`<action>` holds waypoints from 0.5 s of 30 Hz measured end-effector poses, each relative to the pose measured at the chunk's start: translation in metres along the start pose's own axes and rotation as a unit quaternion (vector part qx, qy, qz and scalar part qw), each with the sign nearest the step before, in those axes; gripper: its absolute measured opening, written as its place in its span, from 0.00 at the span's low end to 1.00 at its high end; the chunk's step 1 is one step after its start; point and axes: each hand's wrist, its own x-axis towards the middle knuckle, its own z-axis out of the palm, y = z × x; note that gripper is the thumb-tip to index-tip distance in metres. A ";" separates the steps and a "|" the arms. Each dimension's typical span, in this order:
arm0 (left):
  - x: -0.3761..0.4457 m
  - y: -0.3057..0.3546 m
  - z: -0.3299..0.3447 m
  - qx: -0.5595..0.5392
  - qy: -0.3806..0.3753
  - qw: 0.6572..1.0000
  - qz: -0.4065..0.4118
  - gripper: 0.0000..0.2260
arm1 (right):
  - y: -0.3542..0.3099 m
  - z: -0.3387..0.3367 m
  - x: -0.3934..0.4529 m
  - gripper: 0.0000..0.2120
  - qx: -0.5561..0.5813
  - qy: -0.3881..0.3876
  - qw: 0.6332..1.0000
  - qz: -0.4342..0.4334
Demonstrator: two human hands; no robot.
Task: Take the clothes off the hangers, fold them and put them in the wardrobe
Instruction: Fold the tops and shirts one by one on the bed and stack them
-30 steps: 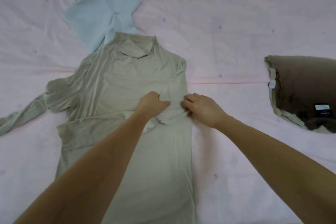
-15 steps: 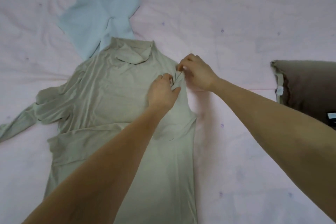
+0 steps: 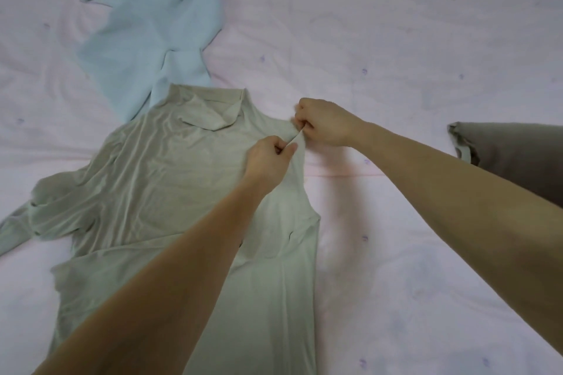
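Spread flat on a pale pink bedsheet (image 3: 396,39): a sage-green top (image 3: 158,179), high collar at the far end, hem running off the near edge. Lying partly under its collar and stretching away to the far left, a crumpled light blue garment (image 3: 137,27). Well apart at the right edge, a folded brown garment (image 3: 515,158), partly hidden behind the right forearm. One green sleeve trailing off to the left edge; the other folded in over the body at the right side. Nothing lying between the hands and the cloth.

Left hand (image 3: 268,161) reaching in from the near left, thumb and fingers pinching the fabric at the right shoulder. Right hand (image 3: 326,123) just beside it, knuckles up, fingers curled and pinching the same shoulder edge. Both forearms bare and extended.
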 end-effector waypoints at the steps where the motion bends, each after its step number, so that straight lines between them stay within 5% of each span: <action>1: 0.000 0.000 0.001 0.006 0.005 1.000 0.003 0.09 | -0.002 0.004 0.001 0.07 -0.035 0.015 0.999 0.016; 4: -0.007 -0.003 -0.001 0.015 0.025 0.999 0.035 0.07 | -0.016 0.030 -0.005 0.09 -0.105 0.158 0.980 0.053; 7: -0.023 -0.019 -0.017 0.018 0.053 0.995 0.079 0.10 | -0.042 0.058 -0.034 0.10 -0.058 0.297 0.952 0.046; 11: -0.063 -0.060 -0.059 0.061 0.069 0.989 0.119 0.09 | -0.091 0.096 -0.089 0.14 -0.012 0.242 0.969 -0.042; 15: -0.109 -0.109 -0.110 0.140 0.044 0.985 0.086 0.11 | -0.145 0.123 -0.125 0.11 0.059 0.214 0.975 0.032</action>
